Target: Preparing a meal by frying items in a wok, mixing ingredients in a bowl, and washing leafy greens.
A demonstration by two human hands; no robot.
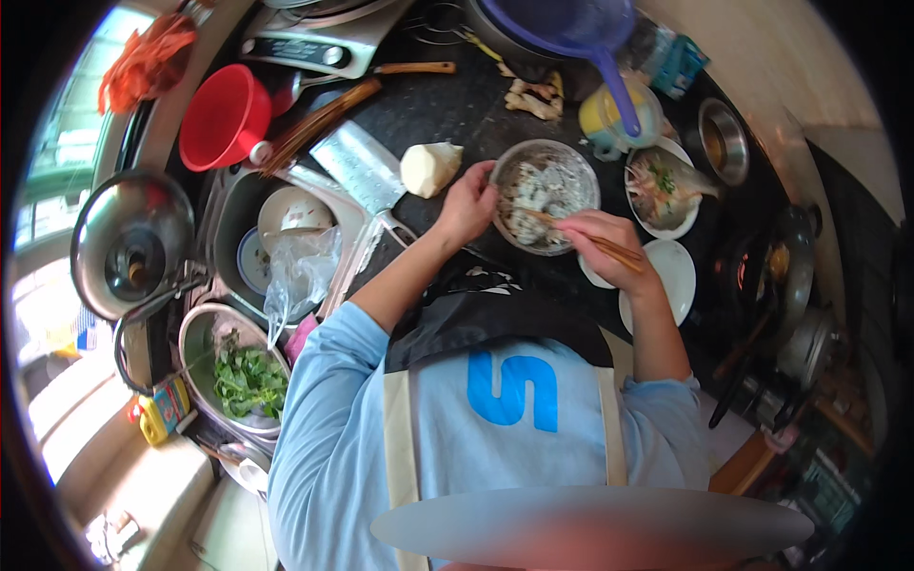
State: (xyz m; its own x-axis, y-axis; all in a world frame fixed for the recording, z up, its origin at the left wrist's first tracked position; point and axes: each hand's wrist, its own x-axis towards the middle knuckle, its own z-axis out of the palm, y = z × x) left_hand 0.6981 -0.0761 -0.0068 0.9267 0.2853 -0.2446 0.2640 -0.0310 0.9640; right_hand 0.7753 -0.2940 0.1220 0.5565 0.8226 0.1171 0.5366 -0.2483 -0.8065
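Observation:
A round metal bowl (592, 165) stands on the dark countertop in front of me, holding a whitish, lumpy mixture (546, 187) with dark bits. My left hand (468, 203) grips the bowl's left rim. In my right hand (607, 246) is a pair of wooden chopsticks (620, 254), their tips down in the mixture. Just left of the bowl lies a peeled pale root vegetable (430, 169). Beside that rests a cleaver (360, 165) with a wet blade. To the right, an oval dish (678, 227) carries a whole fish (660, 182) topped with green herbs.
A sink (232, 207) at left holds bowls and a plastic bag (303, 268). Below it, leafy greens (246, 378) fill a metal basin (189, 332). Ginger (535, 98) and a purple strainer (610, 78) are at the back. White plates (675, 275) sit near my right wrist; a wok (796, 278) stands far right.

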